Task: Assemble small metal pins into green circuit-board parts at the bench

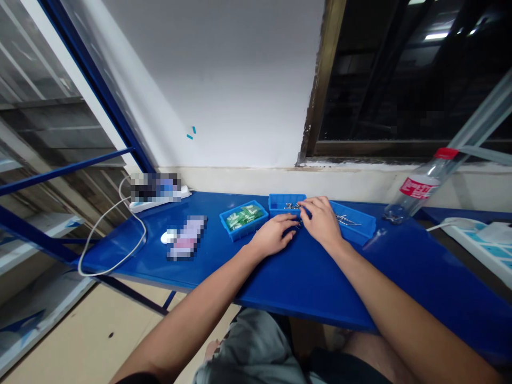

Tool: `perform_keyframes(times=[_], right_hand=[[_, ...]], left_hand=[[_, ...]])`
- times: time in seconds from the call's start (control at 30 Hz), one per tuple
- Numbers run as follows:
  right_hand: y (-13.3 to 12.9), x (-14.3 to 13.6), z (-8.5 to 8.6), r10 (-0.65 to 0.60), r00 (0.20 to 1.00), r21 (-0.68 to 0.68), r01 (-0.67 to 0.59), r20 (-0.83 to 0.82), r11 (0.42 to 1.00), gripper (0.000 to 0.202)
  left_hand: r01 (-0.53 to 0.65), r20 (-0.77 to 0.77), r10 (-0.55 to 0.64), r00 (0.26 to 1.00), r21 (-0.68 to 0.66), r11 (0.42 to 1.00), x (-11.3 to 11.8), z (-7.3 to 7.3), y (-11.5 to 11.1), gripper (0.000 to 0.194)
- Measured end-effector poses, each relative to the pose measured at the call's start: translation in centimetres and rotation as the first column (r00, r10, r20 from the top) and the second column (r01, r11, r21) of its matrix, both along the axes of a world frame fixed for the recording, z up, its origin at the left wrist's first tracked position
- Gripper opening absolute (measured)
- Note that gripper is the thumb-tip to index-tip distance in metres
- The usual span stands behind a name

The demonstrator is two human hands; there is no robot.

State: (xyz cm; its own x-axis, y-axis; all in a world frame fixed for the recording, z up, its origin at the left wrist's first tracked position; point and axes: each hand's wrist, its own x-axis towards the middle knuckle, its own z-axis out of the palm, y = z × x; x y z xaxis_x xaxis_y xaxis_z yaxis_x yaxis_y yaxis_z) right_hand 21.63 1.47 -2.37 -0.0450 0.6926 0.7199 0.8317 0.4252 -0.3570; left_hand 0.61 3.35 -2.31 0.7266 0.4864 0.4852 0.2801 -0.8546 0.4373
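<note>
Your left hand [276, 234] is half curled just in front of the middle bin [276, 199], fingertips bent towards your right hand [320, 217]. A thin glint shows by those fingertips, but you cannot tell from this view whether they grip anything. Your right hand reaches in from the other side, thumb and fingers bent close together at the bin's near corner; whether it is closed on a piece is also hidden.

The small bits [288, 206] lie in the middle bin, shiny and metallic. Longer, slender pins [347, 220] lie loose at angles in the right bin [363, 239]. Both look light, stiff and smooth, likely to roll or slip under a flat finger; pinch the bits across their sides, and the pins around mid-length.

The left bin [243, 231] holds a heap of green pieces [243, 215], some with pale patches; what they are made of is unclear. All three bins look like rigid plastic, straight-walled, on a smooth, glossy blue worktop [304, 282]. A clear, red-capped bottle [418, 188] stands beyond the right bin.
</note>
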Motion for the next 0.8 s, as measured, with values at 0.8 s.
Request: perform_keyframes(times=[0.8], right_hand=[[-0.9,-0.9,0.3,0.074,0.996,0.063,-0.071,-0.049,0.996,0.013]], left_hand=[[-0.098,-0.269,0.174,0.947,0.273,0.957,-0.6,0.8,-0.1,0.02]])
